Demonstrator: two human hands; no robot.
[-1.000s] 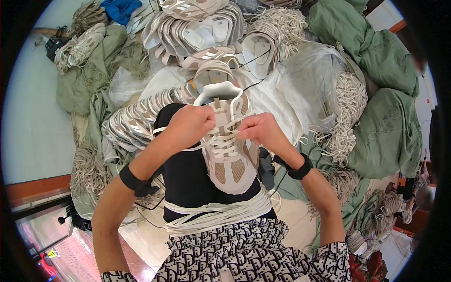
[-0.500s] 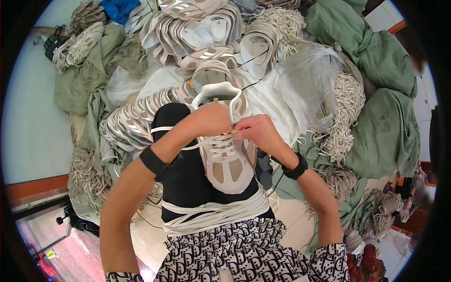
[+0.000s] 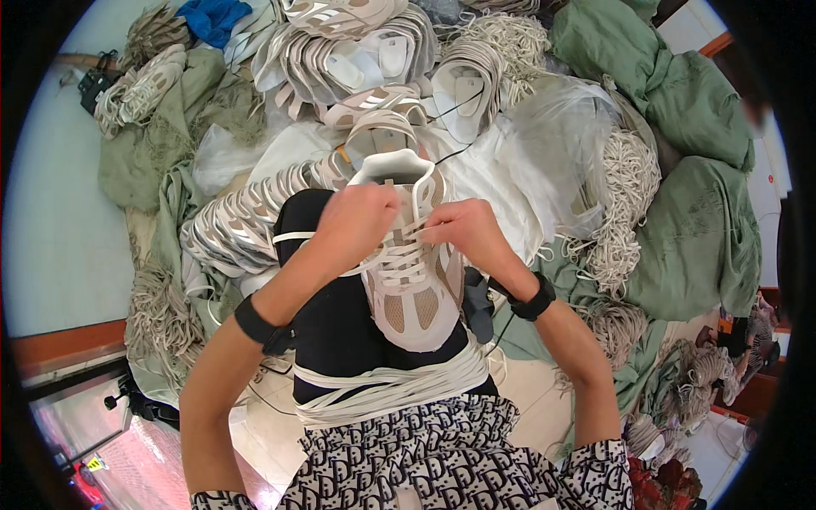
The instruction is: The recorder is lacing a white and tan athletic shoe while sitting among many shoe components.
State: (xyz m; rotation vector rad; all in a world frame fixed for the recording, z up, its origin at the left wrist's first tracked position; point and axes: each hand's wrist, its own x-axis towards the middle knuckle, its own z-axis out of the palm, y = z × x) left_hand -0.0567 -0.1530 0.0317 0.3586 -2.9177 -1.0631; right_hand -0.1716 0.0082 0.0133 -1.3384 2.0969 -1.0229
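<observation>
Fingers of my left hand [image 3: 361, 223] curl shut over the white laces at the throat of the beige-and-white sneaker [image 3: 408, 268], which lies on my lap, toe toward me. My right hand [image 3: 459, 228] pinches a lace end at the upper eyelets, its fingertips pressed together. Since half a second ago both hands have stayed at the shoe's tongue, the left one slid slightly lower over the lacing. The sneaker shows mesh panels on the toe and smooth padded leather at the collar. A bundle of flat white laces [image 3: 387, 387] drapes across my black top. Stacked shoe uppers [image 3: 246, 221] fan out to my left, and green cloth sacks [image 3: 697, 229] slump at right.
</observation>
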